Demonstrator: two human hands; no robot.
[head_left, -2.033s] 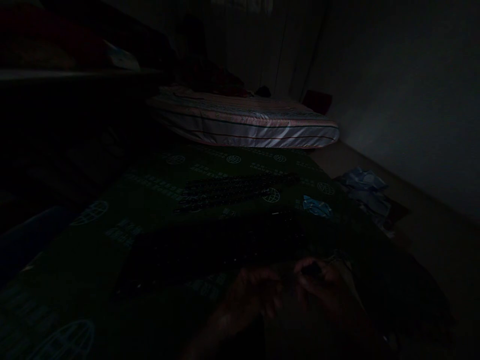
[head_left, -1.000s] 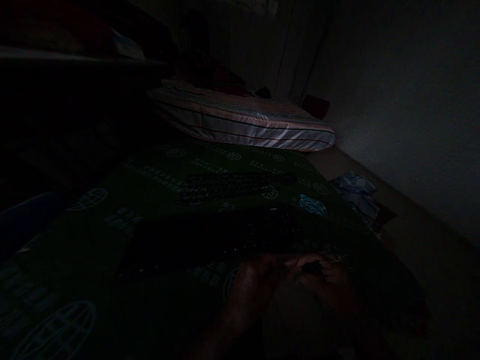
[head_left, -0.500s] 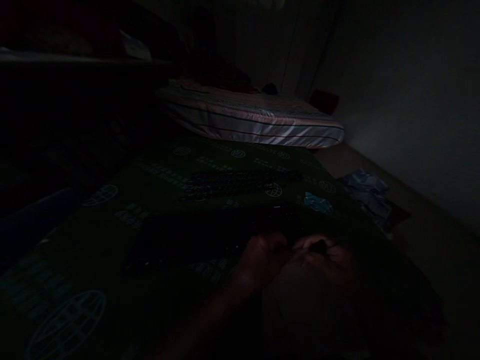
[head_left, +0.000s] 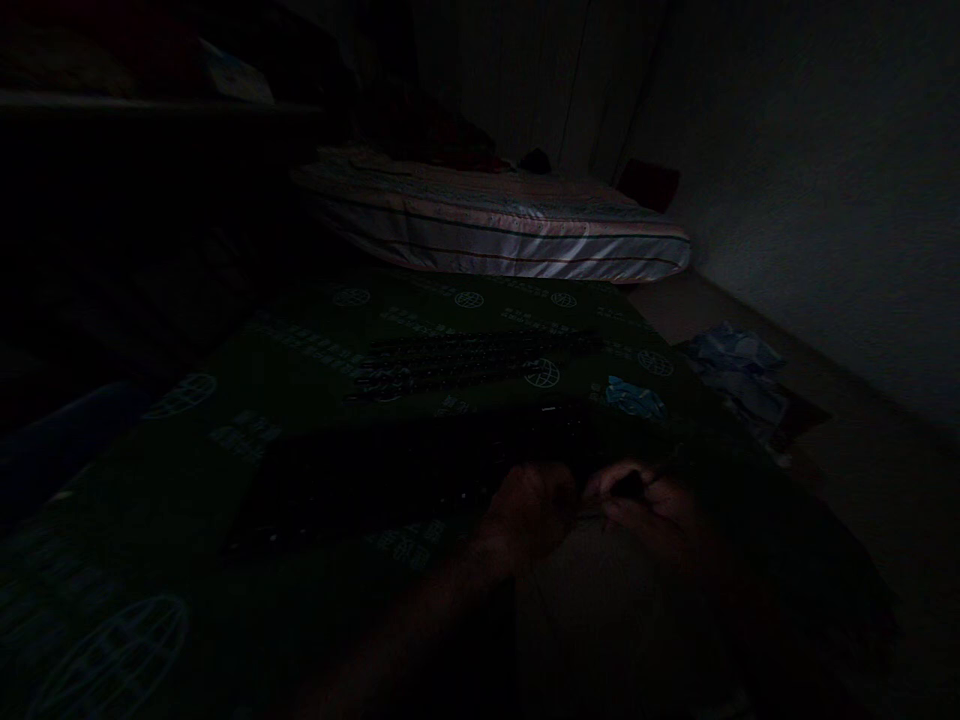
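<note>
The room is very dark. My left hand [head_left: 529, 515] and my right hand [head_left: 649, 505] meet low in the middle, over a dark cloth-like mass [head_left: 420, 470] lying on a green mat [head_left: 225, 400] printed with globe marks. Both hands look closed, fingertips pinched together where they touch. A small dark thing sits in my right fingers; I cannot make out what it is. A dark beaded or woven strip [head_left: 465, 362] lies on the mat beyond the hands.
A striped mattress [head_left: 510, 235] lies on the floor at the back. A small blue item [head_left: 634, 398] rests on the mat's right side, and crumpled bluish cloth [head_left: 739, 365] lies on the bare floor by the right wall [head_left: 825, 200]. Dark furniture fills the left.
My hands have come closer together and shifted slightly away from me, now touching at the fingertips. The view has swayed a little; nothing else on the mat has moved.
</note>
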